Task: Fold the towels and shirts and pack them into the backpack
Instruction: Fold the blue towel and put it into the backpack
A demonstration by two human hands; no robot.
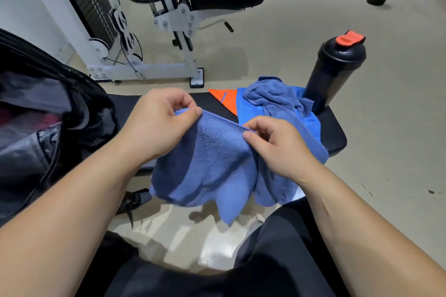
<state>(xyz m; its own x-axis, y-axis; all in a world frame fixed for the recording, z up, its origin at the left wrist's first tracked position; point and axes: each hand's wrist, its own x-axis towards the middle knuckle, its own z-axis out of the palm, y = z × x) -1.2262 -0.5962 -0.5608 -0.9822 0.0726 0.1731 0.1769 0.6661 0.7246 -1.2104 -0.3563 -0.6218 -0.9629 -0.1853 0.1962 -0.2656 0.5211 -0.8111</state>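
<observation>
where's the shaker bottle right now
In the head view, the black shaker bottle with the orange flip cap stands upright at the right, far end of the black bench, just right of the crumpled blue towel.

both hands, left hand (159,123) and right hand (277,144), pinch with curled fingers (188,103).

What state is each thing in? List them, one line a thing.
Held towel: unfolded, pinched along its top edge by both hands, hanging off the bench.
Left hand: shut on the towel's edge.
Right hand: shut on the towel's edge.
Second towel: crumpled, unfolded, on the shirts.
Blue shirt: unfolded, under the crumpled towel.
Orange shirt: lying flat, mostly covered.
Backpack: open.
Shaker bottle: upright, lid closed.
</observation>
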